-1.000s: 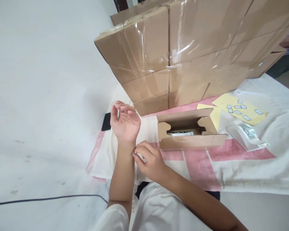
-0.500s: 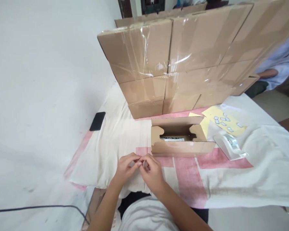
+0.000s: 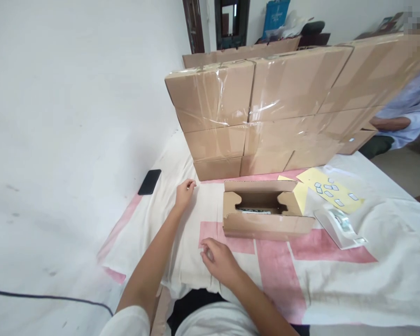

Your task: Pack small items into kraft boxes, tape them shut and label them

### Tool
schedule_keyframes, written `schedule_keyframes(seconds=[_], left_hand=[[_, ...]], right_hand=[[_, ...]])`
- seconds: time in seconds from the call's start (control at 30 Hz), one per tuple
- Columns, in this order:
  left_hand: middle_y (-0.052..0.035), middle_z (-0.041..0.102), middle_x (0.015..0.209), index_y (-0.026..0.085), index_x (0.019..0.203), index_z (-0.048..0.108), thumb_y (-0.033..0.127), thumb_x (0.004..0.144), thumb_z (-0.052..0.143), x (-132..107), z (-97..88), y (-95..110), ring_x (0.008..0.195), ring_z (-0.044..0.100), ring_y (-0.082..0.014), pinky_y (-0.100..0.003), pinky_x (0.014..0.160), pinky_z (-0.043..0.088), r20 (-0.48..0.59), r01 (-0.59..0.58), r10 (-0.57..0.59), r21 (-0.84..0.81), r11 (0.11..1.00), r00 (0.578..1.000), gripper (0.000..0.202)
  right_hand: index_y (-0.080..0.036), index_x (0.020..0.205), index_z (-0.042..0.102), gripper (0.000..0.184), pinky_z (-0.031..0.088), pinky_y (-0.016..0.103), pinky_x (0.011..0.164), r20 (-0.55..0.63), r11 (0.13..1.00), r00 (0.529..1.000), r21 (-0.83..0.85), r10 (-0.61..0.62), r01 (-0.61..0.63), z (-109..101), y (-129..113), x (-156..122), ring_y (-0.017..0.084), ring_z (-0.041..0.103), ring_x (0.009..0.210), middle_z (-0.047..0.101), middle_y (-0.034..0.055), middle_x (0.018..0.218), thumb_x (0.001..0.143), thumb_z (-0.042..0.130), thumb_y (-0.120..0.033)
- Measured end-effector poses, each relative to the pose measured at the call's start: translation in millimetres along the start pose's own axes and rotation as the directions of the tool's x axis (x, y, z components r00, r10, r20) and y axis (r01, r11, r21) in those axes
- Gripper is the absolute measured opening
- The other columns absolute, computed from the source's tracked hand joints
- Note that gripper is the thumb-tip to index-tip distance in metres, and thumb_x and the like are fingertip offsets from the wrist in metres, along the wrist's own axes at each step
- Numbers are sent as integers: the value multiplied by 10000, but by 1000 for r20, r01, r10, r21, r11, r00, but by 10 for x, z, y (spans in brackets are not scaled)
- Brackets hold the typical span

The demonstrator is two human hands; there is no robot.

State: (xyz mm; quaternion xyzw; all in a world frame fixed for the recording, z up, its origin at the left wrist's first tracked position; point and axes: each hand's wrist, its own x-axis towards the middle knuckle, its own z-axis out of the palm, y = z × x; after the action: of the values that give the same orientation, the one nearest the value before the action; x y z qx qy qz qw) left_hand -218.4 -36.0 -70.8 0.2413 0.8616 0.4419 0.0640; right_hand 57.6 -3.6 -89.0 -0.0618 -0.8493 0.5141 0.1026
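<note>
My left hand (image 3: 185,193) reaches forward over the pale cloth, left of the open cardboard box (image 3: 266,227). Its fingers are pinched together, and anything between them is too small to make out. Closer to my body, my right hand (image 3: 220,262) hovers above the cloth near the box's front left corner. Its fingers are curled in towards the thumb; what they hold, if anything, is hidden. Inside the box lies a flat item with a black-and-white pattern (image 3: 255,211). A white tape dispenser (image 3: 341,227) stands to the right of the box.
A wall of taped cardboard boxes (image 3: 273,88) rises behind. Yellow sheets (image 3: 310,176) with small blue-edged stickers (image 3: 329,193) lie at the right. A black phone (image 3: 149,182) rests by the left wall. Another person's arm (image 3: 392,123) shows beyond the boxes.
My hands were together in front of me and have parted. The left has moved forward towards the cardboard wall; the right stays near. The camera view has tilted up slightly.
</note>
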Motion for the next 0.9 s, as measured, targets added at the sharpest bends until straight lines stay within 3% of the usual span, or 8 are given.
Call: schedule_keyframes(seconds=[0.17,0.3,0.43,0.63,0.9], left_hand=[[-76,673,1141,156,1183,630,399,963,627,392,140,-93,972,671,-194,-406,854,593,131,129,-141,97,987,981,328],[-80,666,1157,157,1202,622,402,961,631,561,161,-143,971,670,-195,-399,835,599,206,203,-238,179,963,949,345],[-74,676,1123,154,1179,631,413,962,627,652,170,-159,941,674,-186,-387,818,600,226,200,-255,242,950,940,338],[-78,676,1146,158,1170,637,422,956,631,630,197,-143,1001,667,-205,-428,887,581,127,162,-217,347,924,968,339],[-87,674,1196,175,1215,635,463,970,594,309,284,-128,1099,648,-234,-487,987,531,28,94,-112,377,921,993,380]], right_hand=[[-217,1053,635,231,449,240,652,-23,998,999,43,38,-37,-24,-21,6,133,594,680,695,5,908,861,567,-108],[-220,1040,638,220,444,245,664,-16,1000,1000,23,9,-8,-12,-11,20,129,590,669,699,1,913,863,569,-109],[-220,1018,641,209,443,249,686,-5,1000,1000,-10,-3,3,-8,-11,33,130,595,676,705,2,922,871,556,-99],[-220,1010,646,171,442,256,715,29,1000,1000,-13,6,-6,-22,-6,51,135,602,703,706,6,933,904,550,-128],[-211,1003,662,176,450,261,724,39,1000,999,-20,5,-4,-52,-37,29,140,615,741,708,15,938,907,544,-123]])
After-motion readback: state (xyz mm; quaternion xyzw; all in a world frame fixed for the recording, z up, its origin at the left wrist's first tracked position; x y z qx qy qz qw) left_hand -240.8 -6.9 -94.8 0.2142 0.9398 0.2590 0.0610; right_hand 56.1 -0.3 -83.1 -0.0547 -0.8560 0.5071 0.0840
